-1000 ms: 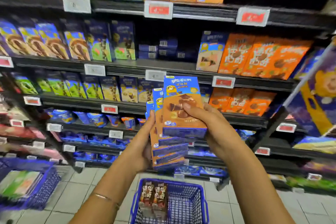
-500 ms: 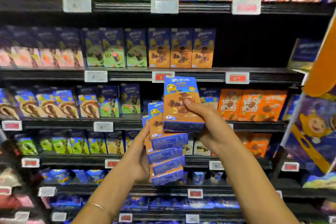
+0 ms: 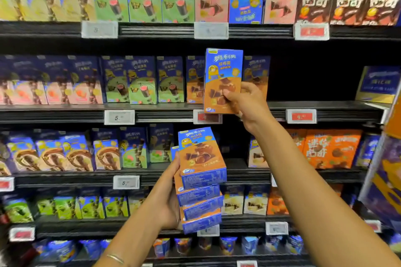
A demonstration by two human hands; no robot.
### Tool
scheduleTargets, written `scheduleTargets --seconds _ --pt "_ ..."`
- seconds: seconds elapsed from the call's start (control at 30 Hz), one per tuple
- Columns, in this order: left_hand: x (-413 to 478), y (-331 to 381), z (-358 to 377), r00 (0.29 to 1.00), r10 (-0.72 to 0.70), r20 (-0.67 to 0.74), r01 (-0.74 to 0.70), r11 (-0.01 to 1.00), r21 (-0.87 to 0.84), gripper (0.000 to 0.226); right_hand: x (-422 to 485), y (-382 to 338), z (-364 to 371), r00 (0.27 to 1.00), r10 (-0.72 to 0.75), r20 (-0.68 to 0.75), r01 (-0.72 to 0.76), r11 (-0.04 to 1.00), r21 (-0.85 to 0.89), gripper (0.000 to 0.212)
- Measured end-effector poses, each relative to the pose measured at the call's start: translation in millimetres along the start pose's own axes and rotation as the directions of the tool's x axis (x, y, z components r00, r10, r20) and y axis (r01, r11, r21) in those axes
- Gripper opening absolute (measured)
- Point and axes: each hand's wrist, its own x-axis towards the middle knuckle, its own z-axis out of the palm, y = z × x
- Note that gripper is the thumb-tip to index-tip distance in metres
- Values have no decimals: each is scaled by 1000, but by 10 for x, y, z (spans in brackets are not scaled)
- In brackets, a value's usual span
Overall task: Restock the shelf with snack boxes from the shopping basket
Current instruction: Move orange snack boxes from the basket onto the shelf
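Note:
My right hand [image 3: 247,102] grips one blue-and-orange snack box [image 3: 222,71] upright, in front of the second shelf [image 3: 314,107]. The box sits level with matching orange-fronted boxes [image 3: 194,84] that stand on that shelf. Right of them the shelf is a dark gap. My left hand [image 3: 168,199] holds a stack of several of the same boxes [image 3: 200,178] lower down, at the centre of the view. The shopping basket is out of view.
Rows of snack boxes fill the shelves: green boxes [image 3: 143,84] and pink ones to the left, orange boxes [image 3: 327,149] lower right. Price tags [image 3: 301,116] line the shelf edges. A hanging display [image 3: 384,171] juts in at the right edge.
My right hand lifted the top box off the stack and up to the second shelf. The view tilted upward, so the basket and floor dropped out of sight.

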Motion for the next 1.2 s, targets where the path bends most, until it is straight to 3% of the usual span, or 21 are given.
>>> scheduleTargets --seconds 0.2,0.47,0.7,0.83,0.93,1.0,1.07,1.13,1.2 --pt "5 57 -17 1000 -11 -4 11 1000 16 75 426 193 202 978 -189 -86 164 958 -235 43" --pt "-35 157 -22 999 -39 -12 40 998 49 80 592 471 298 933 -326 -150 194 810 -553 42" --pt "-53 210 -51 998 -58 11 57 996 73 82 635 475 343 923 -351 -159 170 741 -650 42" --pt "-35 221 -54 999 -40 29 38 997 72 79 421 413 339 923 -343 -173 167 764 -623 59" --pt "-22 218 -45 999 -24 33 22 997 73 78 -35 472 261 880 -423 -215 252 800 -545 38" --pt "4 218 -46 999 -4 34 1 997 76 75 -377 571 208 952 -271 -142 189 885 -426 29" --pt "33 204 -52 999 20 38 -23 996 81 74 -671 663 161 1000 -7 20 13 933 -358 32" --pt "58 178 -49 999 36 35 -38 997 73 74 -857 721 102 975 178 134 -112 911 -396 36" --pt "91 151 -42 997 65 33 -68 995 67 72 -946 722 39 957 238 164 -146 888 -436 36"
